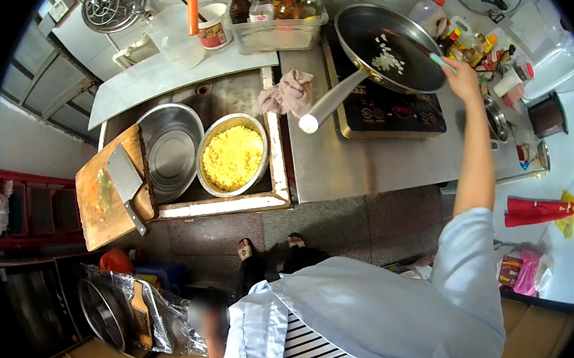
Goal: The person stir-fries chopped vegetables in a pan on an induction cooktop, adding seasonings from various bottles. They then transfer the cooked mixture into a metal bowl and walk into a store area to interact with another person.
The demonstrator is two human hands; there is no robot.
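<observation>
My right hand (462, 81) grips the turquoise handle (441, 62) of a utensil with a dark brown shaft, reaching over the rim of a large frying pan (406, 26). Chopped white pieces (387, 61), perhaps garlic or onion, lie in a patch on the pan's dark inside. The pan rests tilted on a black induction cooker (392, 114), its thick metal handle (338, 95) pointing toward the lower left. Low at my left side is my left hand (211, 324), mostly blurred, so whether it holds anything is unclear.
A cleaver (124, 175) lies on a wooden chopping board (88, 193) at the sink's left edge. In the sink stand an empty metal basin (173, 154) and a bowl of yellow grains (233, 158). A cloth (293, 91) lies beside the cooker; a plastic bin (277, 37) holds bottles behind.
</observation>
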